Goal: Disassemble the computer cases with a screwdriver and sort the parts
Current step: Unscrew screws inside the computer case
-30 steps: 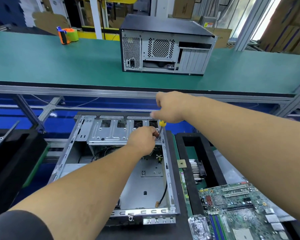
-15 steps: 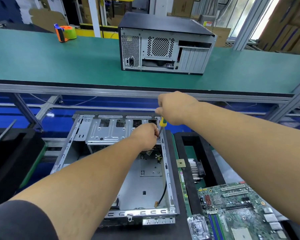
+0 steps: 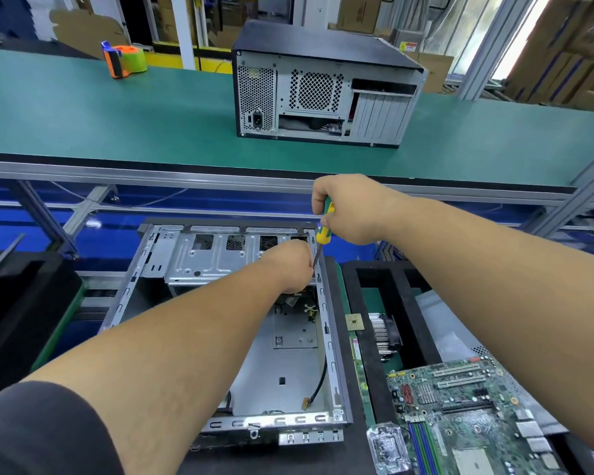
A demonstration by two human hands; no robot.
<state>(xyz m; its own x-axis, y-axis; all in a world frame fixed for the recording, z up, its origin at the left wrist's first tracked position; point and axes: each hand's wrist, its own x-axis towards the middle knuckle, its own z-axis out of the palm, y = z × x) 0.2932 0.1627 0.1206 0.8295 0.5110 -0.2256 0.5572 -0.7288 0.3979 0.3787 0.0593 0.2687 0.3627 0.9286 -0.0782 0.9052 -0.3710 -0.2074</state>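
Note:
An opened, gutted silver computer case (image 3: pixel 282 368) lies flat in front of me. My right hand (image 3: pixel 350 209) grips a yellow and green screwdriver (image 3: pixel 324 231) that points down at the case's far right corner. My left hand (image 3: pixel 290 265) is curled at the screwdriver's tip by the drive cage (image 3: pixel 216 257); whatever its fingers hold is hidden. A removed green motherboard (image 3: pixel 460 416) lies at the lower right. A second, closed black case (image 3: pixel 323 87) stands on the green conveyor belt (image 3: pixel 83 114) beyond.
A black foam tray (image 3: pixel 367 303) to the right holds a heatsink (image 3: pixel 384 334) and a small chip (image 3: pixel 354 322). An orange and green tape dispenser (image 3: pixel 124 61) sits far left on the belt. A black bin (image 3: pixel 18 303) is at my left.
My right hand has lifted slightly, so more of the screwdriver's handle shows. My left hand stays at the tip near the case's corner.

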